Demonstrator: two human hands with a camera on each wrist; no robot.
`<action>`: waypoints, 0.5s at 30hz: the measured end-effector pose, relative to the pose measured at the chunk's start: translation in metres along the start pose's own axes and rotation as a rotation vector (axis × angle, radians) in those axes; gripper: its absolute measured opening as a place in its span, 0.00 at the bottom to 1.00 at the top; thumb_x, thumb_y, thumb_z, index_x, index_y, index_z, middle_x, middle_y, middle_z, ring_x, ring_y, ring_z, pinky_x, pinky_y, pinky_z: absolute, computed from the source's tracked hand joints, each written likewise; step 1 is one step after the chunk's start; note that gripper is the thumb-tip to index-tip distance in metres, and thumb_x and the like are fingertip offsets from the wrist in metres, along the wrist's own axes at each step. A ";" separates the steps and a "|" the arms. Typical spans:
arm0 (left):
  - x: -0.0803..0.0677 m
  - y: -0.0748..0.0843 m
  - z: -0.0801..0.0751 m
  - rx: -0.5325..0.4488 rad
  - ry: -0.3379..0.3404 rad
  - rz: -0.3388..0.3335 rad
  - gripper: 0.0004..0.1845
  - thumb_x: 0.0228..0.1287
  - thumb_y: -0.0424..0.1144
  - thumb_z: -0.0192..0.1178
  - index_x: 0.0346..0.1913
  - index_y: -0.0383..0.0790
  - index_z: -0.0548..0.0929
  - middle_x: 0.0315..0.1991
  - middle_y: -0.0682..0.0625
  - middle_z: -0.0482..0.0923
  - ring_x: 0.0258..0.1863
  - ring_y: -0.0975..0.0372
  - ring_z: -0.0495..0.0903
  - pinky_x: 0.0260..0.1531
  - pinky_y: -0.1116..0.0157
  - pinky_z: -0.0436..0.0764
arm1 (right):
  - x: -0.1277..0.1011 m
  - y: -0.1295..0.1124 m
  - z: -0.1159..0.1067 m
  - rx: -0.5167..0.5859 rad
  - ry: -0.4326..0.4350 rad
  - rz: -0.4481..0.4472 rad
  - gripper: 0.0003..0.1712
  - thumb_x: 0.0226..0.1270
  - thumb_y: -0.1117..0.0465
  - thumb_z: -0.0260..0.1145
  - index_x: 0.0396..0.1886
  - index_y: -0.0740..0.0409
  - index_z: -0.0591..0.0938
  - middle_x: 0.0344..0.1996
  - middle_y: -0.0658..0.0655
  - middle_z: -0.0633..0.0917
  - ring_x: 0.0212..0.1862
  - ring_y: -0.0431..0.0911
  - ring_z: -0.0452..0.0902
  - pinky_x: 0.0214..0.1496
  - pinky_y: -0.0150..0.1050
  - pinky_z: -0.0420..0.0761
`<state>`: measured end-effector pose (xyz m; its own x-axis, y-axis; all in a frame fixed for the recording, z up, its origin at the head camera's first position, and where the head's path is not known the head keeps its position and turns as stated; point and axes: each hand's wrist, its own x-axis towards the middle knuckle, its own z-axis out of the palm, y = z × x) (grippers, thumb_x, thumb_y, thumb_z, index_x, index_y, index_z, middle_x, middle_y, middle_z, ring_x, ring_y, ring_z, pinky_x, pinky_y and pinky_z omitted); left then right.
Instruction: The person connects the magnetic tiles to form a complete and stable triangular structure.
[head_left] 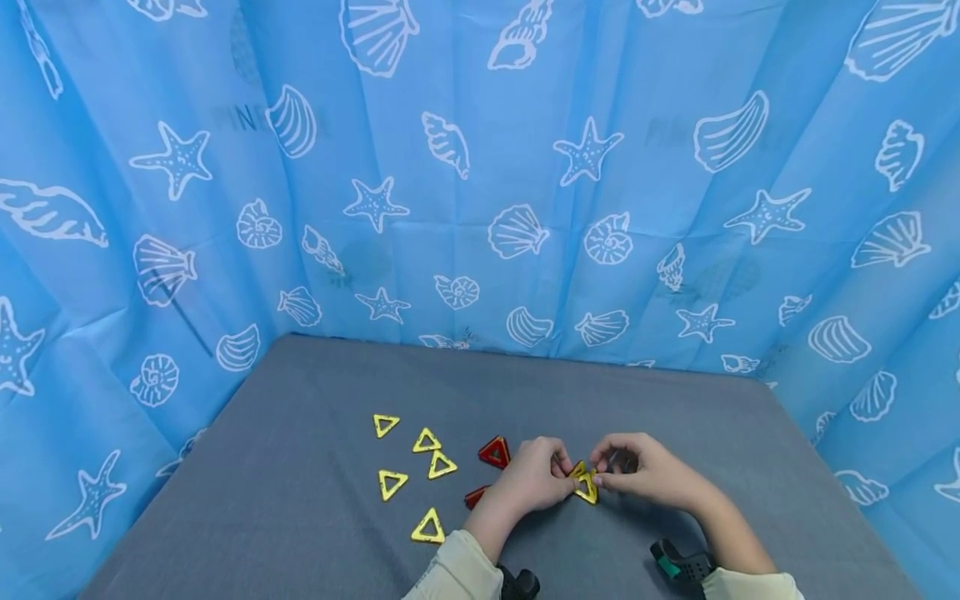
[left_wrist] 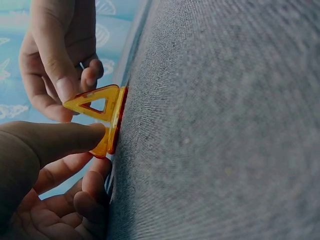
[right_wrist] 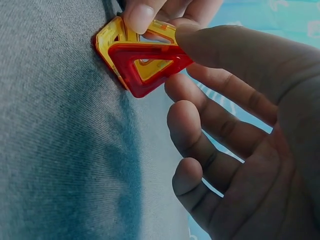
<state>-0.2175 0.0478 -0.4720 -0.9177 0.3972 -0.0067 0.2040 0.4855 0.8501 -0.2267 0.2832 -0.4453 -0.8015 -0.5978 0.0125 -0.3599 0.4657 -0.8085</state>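
Several triangular building tiles lean together as a small structure on the cloth. My left hand (head_left: 528,477) pinches a yellow triangular tile (left_wrist: 101,144) low down, its thumb flat along the face. Opposite it, my right hand (head_left: 651,468) pinches the upper corner where a yellow tile (left_wrist: 111,95) and a red triangular tile (right_wrist: 131,72) come together. Its other fingers curl loosely below, as the right wrist view shows. At the base another tile lies flat on the cloth, seen edge-on in the left wrist view. In the head view, fingers partly hide the structure.
Loose yellow triangles lie to the left, among them a near tile (head_left: 429,527) and a far tile (head_left: 386,425). A red triangle (head_left: 495,452) is beside my left hand; another red tile (head_left: 476,497) is partly behind that arm. Grey cloth (head_left: 315,467) covers the table, with a blue curtain (head_left: 480,192) behind.
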 end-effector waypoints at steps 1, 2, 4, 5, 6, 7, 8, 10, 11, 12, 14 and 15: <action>0.000 0.000 0.000 0.004 0.000 0.004 0.09 0.66 0.35 0.74 0.34 0.43 0.82 0.27 0.56 0.77 0.25 0.67 0.75 0.26 0.70 0.75 | 0.000 -0.001 0.000 0.002 0.000 -0.002 0.09 0.74 0.63 0.71 0.47 0.63 0.86 0.37 0.56 0.88 0.34 0.40 0.82 0.32 0.37 0.83; 0.000 0.000 -0.001 0.005 -0.001 0.005 0.09 0.66 0.35 0.74 0.34 0.43 0.82 0.27 0.56 0.77 0.25 0.67 0.75 0.26 0.70 0.75 | 0.000 -0.002 0.000 0.003 0.000 -0.005 0.09 0.74 0.63 0.71 0.48 0.63 0.86 0.37 0.57 0.88 0.34 0.40 0.82 0.32 0.37 0.82; 0.000 0.000 -0.001 0.006 -0.003 0.008 0.09 0.66 0.35 0.75 0.34 0.44 0.83 0.27 0.56 0.77 0.25 0.67 0.74 0.26 0.70 0.75 | 0.001 -0.003 0.000 0.010 -0.002 -0.002 0.09 0.75 0.63 0.71 0.48 0.63 0.86 0.38 0.58 0.88 0.34 0.40 0.82 0.32 0.37 0.82; 0.001 0.000 -0.001 0.005 -0.003 0.010 0.09 0.65 0.35 0.75 0.33 0.44 0.83 0.27 0.56 0.77 0.25 0.67 0.74 0.26 0.70 0.75 | 0.001 -0.004 0.000 0.014 -0.004 0.000 0.09 0.75 0.63 0.70 0.49 0.63 0.86 0.38 0.58 0.88 0.34 0.40 0.82 0.32 0.37 0.82; 0.001 0.000 -0.001 0.005 -0.005 0.010 0.09 0.65 0.35 0.75 0.33 0.44 0.82 0.27 0.56 0.77 0.25 0.67 0.74 0.26 0.70 0.75 | 0.001 -0.004 0.000 0.015 -0.004 0.004 0.09 0.75 0.63 0.70 0.49 0.62 0.86 0.38 0.58 0.88 0.34 0.40 0.82 0.32 0.37 0.82; 0.001 -0.001 -0.001 0.004 -0.005 0.011 0.09 0.65 0.35 0.75 0.33 0.44 0.82 0.26 0.56 0.77 0.25 0.67 0.74 0.26 0.70 0.75 | 0.001 -0.004 0.000 0.015 -0.005 0.005 0.09 0.75 0.63 0.70 0.49 0.62 0.86 0.38 0.58 0.88 0.34 0.40 0.81 0.32 0.37 0.82; 0.001 -0.001 -0.001 0.005 -0.005 0.011 0.09 0.65 0.35 0.75 0.33 0.44 0.82 0.26 0.56 0.77 0.25 0.67 0.74 0.26 0.70 0.75 | 0.001 -0.005 0.001 0.015 -0.003 0.008 0.08 0.76 0.63 0.70 0.49 0.62 0.86 0.38 0.58 0.88 0.34 0.40 0.81 0.32 0.37 0.82; 0.001 -0.001 0.000 0.011 -0.006 0.011 0.09 0.65 0.35 0.75 0.33 0.44 0.82 0.26 0.56 0.77 0.25 0.67 0.74 0.27 0.70 0.75 | 0.002 -0.006 0.001 0.009 0.005 0.012 0.09 0.76 0.62 0.70 0.49 0.62 0.86 0.39 0.57 0.88 0.34 0.39 0.81 0.32 0.37 0.81; 0.001 0.000 -0.001 0.014 -0.008 0.010 0.09 0.65 0.35 0.75 0.33 0.44 0.83 0.27 0.56 0.77 0.25 0.67 0.74 0.27 0.70 0.75 | 0.002 -0.007 0.002 0.005 0.009 0.013 0.09 0.75 0.62 0.70 0.49 0.61 0.86 0.39 0.57 0.88 0.34 0.39 0.81 0.32 0.36 0.81; 0.001 0.000 -0.001 0.017 -0.009 0.009 0.09 0.65 0.36 0.75 0.33 0.44 0.83 0.27 0.56 0.77 0.25 0.67 0.74 0.27 0.70 0.75 | 0.002 -0.007 0.003 0.000 0.013 0.014 0.09 0.75 0.62 0.71 0.49 0.61 0.86 0.39 0.57 0.88 0.34 0.39 0.80 0.32 0.36 0.81; 0.001 0.000 -0.001 0.019 -0.013 0.005 0.09 0.65 0.36 0.75 0.33 0.44 0.83 0.27 0.56 0.77 0.25 0.67 0.74 0.27 0.69 0.75 | 0.003 -0.008 0.004 -0.011 0.019 0.015 0.09 0.75 0.62 0.71 0.49 0.61 0.86 0.39 0.56 0.88 0.34 0.39 0.80 0.32 0.36 0.81; 0.001 0.000 -0.001 0.017 -0.017 0.003 0.09 0.65 0.36 0.75 0.33 0.44 0.83 0.27 0.56 0.77 0.25 0.67 0.74 0.27 0.69 0.75 | 0.003 -0.008 0.005 -0.017 0.021 0.016 0.09 0.75 0.62 0.71 0.49 0.60 0.86 0.39 0.56 0.88 0.34 0.38 0.80 0.32 0.36 0.80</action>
<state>-0.2188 0.0477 -0.4714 -0.9112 0.4117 -0.0133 0.2126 0.4976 0.8409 -0.2237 0.2738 -0.4416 -0.8171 -0.5764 0.0121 -0.3547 0.4861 -0.7987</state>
